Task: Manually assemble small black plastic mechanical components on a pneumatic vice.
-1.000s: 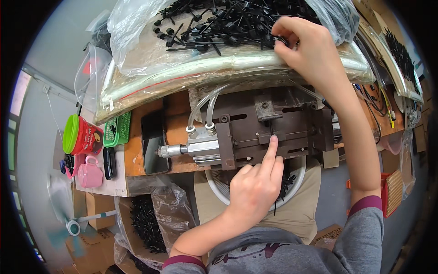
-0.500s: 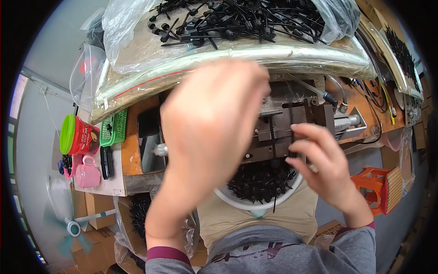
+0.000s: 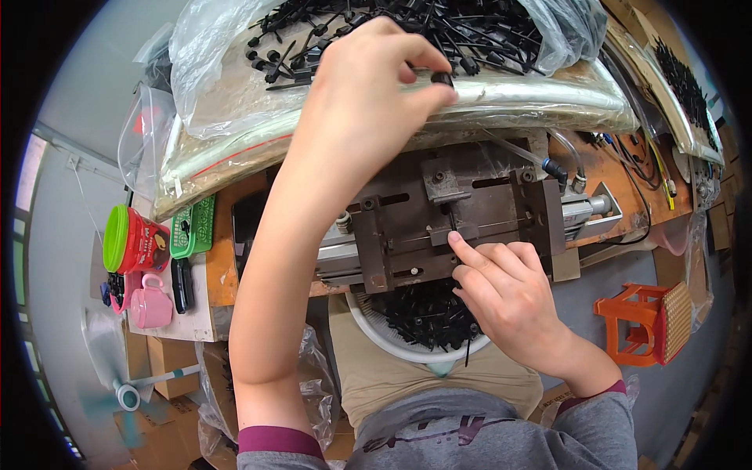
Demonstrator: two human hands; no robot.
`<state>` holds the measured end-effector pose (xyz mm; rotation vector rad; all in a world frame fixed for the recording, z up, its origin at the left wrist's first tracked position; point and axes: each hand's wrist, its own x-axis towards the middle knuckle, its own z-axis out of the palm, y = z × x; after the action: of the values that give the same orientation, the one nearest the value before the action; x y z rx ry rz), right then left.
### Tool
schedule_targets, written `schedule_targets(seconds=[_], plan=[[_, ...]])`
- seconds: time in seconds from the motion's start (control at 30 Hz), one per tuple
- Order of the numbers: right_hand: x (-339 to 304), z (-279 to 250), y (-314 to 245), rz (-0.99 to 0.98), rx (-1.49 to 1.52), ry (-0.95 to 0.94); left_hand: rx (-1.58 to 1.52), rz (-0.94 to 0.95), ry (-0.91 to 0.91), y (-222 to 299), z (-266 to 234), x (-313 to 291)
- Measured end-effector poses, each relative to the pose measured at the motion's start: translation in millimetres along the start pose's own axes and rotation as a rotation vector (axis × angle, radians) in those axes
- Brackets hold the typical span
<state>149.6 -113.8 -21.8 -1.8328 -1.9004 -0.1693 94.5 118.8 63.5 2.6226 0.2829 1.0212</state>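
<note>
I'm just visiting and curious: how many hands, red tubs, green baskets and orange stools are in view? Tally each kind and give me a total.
Hands: 2 (left hand, right hand)
Red tub: 1
Green basket: 1
Orange stool: 1
Total: 5

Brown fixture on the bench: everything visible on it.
The brown fixture looks like metal: a flat, slotted base with raised end blocks, bolts and a grey bracket at its back centre. It sits on the wooden bench, a silver unit at each end. The right hand's index fingertip meets a thin black piece mid-base. The left arm partly covers its left end.
</note>
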Motion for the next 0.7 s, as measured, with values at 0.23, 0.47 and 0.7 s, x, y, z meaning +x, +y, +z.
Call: schedule_targets(seconds=[0.23, 0.47, 0.7], plan=[[21.0, -29.6, 18.1, -0.010, 0.103, 0.023, -0.250, -0.076, -0.063, 51.6, -21.4, -81.5], [126.4, -46.3, 103.9, -0.019, -0.168, 0.456, 0.018, -0.099, -0.209, 90.4, 3.8, -150.5], [138.3, -47.0, 88.8, 0.103, 0.121, 0.193, 0.206, -0.064, -0.284, 85.1, 36.4, -151.7]])
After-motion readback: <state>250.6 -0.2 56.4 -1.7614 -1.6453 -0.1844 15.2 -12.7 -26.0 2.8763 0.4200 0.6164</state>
